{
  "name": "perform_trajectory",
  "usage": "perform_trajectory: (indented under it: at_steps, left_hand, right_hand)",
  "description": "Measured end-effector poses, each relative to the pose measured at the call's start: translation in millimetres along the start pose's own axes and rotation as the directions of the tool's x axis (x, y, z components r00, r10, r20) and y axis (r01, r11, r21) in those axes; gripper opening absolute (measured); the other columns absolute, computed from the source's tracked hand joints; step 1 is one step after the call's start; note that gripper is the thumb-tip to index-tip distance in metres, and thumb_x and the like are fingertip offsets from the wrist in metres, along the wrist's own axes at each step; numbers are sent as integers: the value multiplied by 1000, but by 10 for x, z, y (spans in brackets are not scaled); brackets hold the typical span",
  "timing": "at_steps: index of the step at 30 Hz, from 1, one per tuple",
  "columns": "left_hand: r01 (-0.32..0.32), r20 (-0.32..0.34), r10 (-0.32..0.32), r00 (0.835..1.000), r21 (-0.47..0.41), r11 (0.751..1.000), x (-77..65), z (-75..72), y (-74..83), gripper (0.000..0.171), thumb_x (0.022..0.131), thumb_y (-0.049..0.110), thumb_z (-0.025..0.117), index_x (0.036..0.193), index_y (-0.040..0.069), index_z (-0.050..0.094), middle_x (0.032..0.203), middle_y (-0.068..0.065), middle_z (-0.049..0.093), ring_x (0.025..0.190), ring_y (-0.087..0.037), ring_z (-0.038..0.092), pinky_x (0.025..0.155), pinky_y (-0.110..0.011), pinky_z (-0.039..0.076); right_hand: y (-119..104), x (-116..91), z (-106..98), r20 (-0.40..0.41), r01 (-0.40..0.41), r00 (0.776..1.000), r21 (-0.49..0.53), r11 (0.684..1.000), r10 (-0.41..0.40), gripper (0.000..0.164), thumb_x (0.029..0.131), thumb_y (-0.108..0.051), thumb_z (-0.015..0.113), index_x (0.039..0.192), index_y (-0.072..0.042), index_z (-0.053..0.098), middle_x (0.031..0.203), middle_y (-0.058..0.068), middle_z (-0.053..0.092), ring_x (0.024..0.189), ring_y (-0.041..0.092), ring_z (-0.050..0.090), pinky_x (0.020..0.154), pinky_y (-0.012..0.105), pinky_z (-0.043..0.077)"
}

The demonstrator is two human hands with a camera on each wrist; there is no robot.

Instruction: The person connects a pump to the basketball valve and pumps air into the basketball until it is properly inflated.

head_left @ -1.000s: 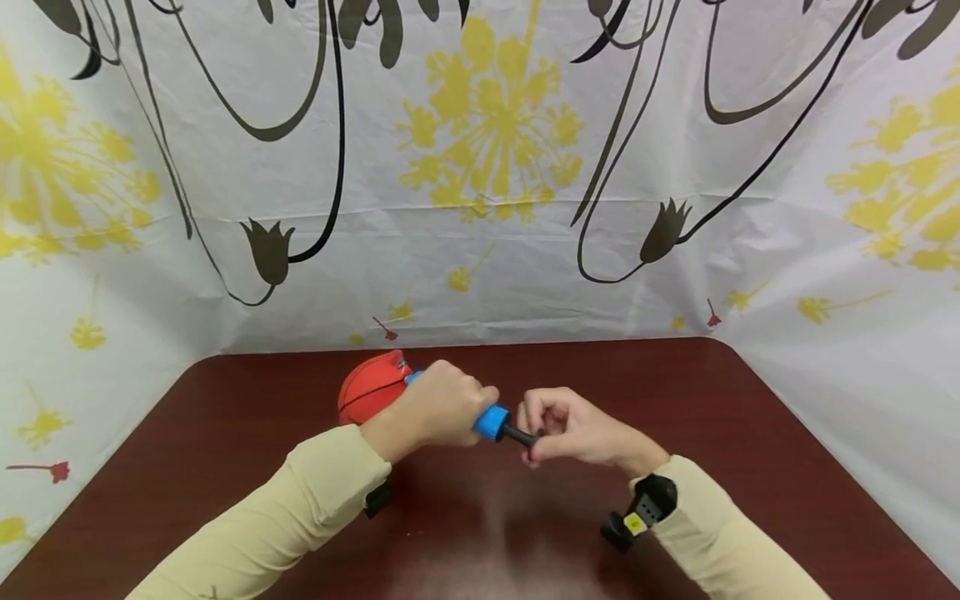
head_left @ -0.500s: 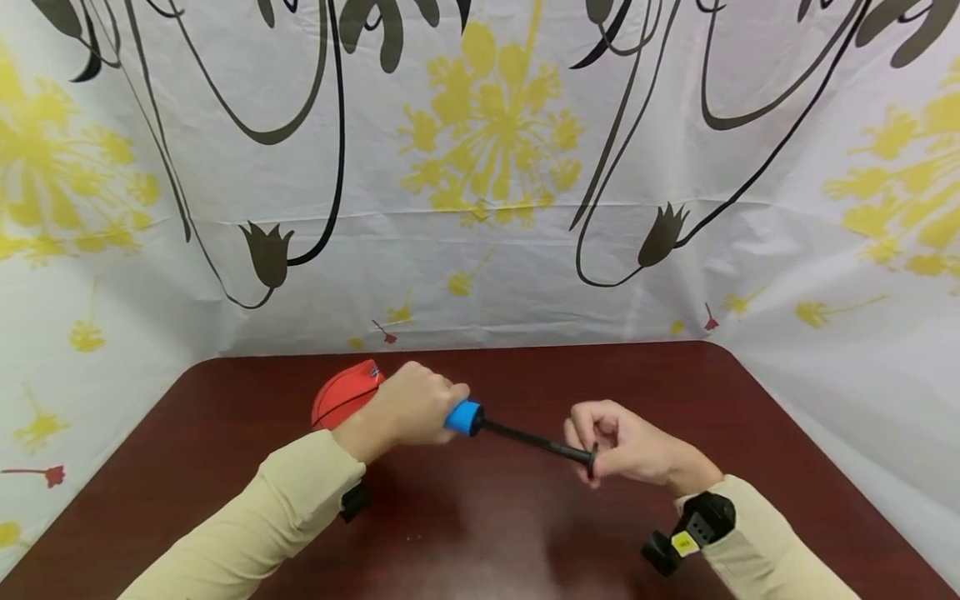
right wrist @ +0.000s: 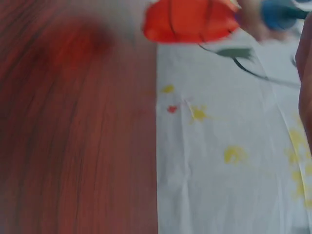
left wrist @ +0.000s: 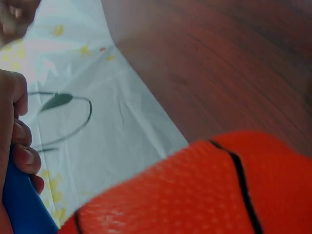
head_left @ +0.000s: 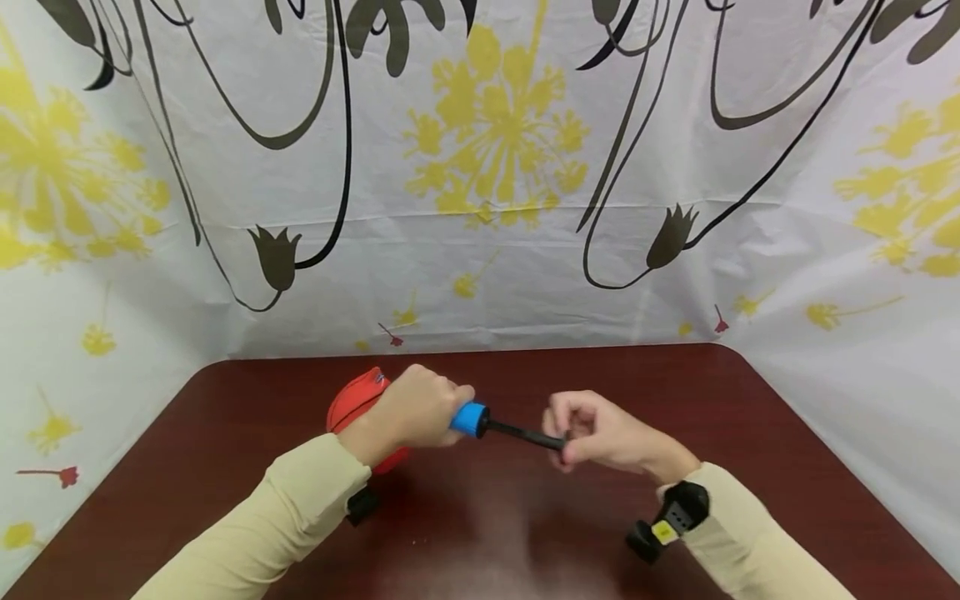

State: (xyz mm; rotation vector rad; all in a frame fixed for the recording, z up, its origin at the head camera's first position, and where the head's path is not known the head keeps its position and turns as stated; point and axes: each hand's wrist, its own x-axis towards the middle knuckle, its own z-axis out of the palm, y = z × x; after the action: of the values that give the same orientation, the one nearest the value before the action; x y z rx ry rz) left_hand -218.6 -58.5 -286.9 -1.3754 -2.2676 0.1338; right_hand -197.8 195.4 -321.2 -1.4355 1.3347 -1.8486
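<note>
My left hand (head_left: 420,408) grips the blue barrel of a hand pump (head_left: 470,418), fingers wrapped round it. From the barrel's right end a black rod (head_left: 525,434) sticks partway out. My right hand (head_left: 603,429) pinches the far end of that rod between thumb and fingers. Behind the left hand hangs a red-orange ball with black seams (head_left: 356,402), partly covered by hand and wrist. Up close in the left wrist view, the ball (left wrist: 195,195) looks pebbled and sagging, not fully round. The join between pump and ball is hidden by the left hand.
A dark reddish-brown table (head_left: 495,517) lies under both hands. White cloth (head_left: 480,283) with yellow and grey plant prints stands round its back and sides. Each wrist wears a black camera, the right one (head_left: 671,518) bearing a yellow sticker.
The right hand first drew the rod far out to the right, then came back left, so less rod shows now. The left hand and ball shifted left, then slightly back.
</note>
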Motion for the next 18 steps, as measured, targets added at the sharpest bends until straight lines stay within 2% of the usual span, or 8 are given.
perform_trajectory:
  at_steps: [4,6,9,11,14,16,18]
  left_hand:
    - [31,-7,-30,1000,26,999,-61,-13,-50,31,67,34,70,70,14,48,55,5,53,44,-6,46,44,-20,37]
    - [38,-6,-37,999,26,999,-50,-30,-51,30,66,33,70,70,13,48,55,5,53,44,-6,46,44,-21,37]
    - [54,-14,-54,998,20,998,9,-37,-16,28,66,32,69,68,13,48,54,5,51,43,-7,45,42,-21,36]
    - [66,-15,-66,998,20,998,52,-30,14,27,66,31,69,67,13,48,52,5,49,42,-7,43,41,-22,35]
    - [73,-1,-73,997,30,997,70,-5,51,26,66,31,69,66,14,50,50,5,45,41,-7,39,41,-21,34]
    - [56,16,-57,998,28,998,46,16,61,25,66,31,69,67,14,50,50,6,44,41,-6,38,41,-20,33]
    - [34,20,-34,999,13,999,4,31,56,25,67,31,68,69,13,51,51,6,46,41,-5,40,42,-19,34]
  right_hand:
    - [-50,-138,-93,93,53,994,71,996,-60,26,86,-7,53,78,4,32,71,19,44,65,17,52,52,26,44]
    - [-18,-100,-112,83,81,993,54,995,-85,24,87,-8,53,79,4,33,69,19,44,62,18,51,49,28,42]
    - [94,71,-91,6,95,995,19,995,-96,19,86,-6,53,81,1,37,72,12,50,61,16,51,50,26,41]
    - [171,190,-61,-69,61,996,-29,998,-63,16,85,-8,55,82,-1,41,77,7,54,65,13,54,56,23,45]
    - [237,287,-7,-138,-26,990,-91,995,14,14,83,-10,58,83,-4,46,80,3,58,68,11,57,62,23,49]
    - [235,280,22,-159,-87,985,-117,989,68,14,82,-10,61,83,-4,47,81,2,58,68,9,58,63,23,49]
    - [208,234,36,-135,-97,987,-115,989,81,15,82,-7,60,82,-2,46,82,3,58,68,10,57,61,24,49]
